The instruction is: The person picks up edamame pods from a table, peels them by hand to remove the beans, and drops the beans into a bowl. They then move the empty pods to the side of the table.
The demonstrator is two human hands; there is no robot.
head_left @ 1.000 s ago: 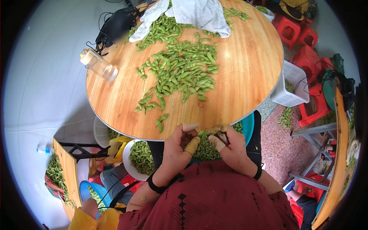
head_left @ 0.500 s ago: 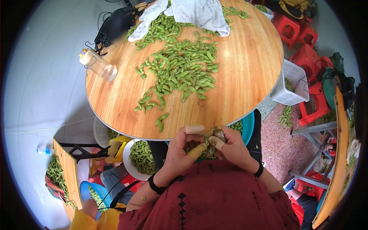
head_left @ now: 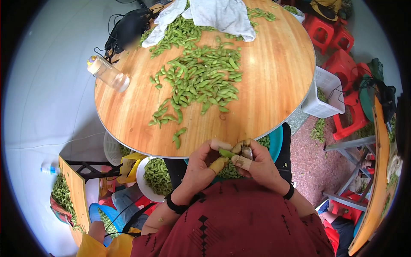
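Close to the table's front edge, my left hand [head_left: 201, 165] pinches a green soybean pod [head_left: 226, 153] between thumb and index finger, both with pale coverings on their tips. Touching the pod's other end is my right hand [head_left: 257, 162], whose thumb and index finger also wear stained coverings. A small shiny metallic object [head_left: 247, 152] sits in the right fingers; its kind cannot be made out. Beneath both hands, a blue-green basin [head_left: 277, 143] holds shelled green beans [head_left: 230, 171]. A spread of pods [head_left: 203, 77] lies on the round wooden table [head_left: 274, 81].
A white cloth [head_left: 222, 19] covers more pods at the back. The water bottle [head_left: 109, 75] stands at the table's left. Below left is a white bowl [head_left: 143, 177] of pods; a white crate [head_left: 327, 96] and red stools [head_left: 342, 68] are at the right. Another person sits lower left.
A green pod now shows clearly between my hands, where fingers mostly hid what they held before. My left fingertips have shifted slightly. The pods on the table lie unchanged.
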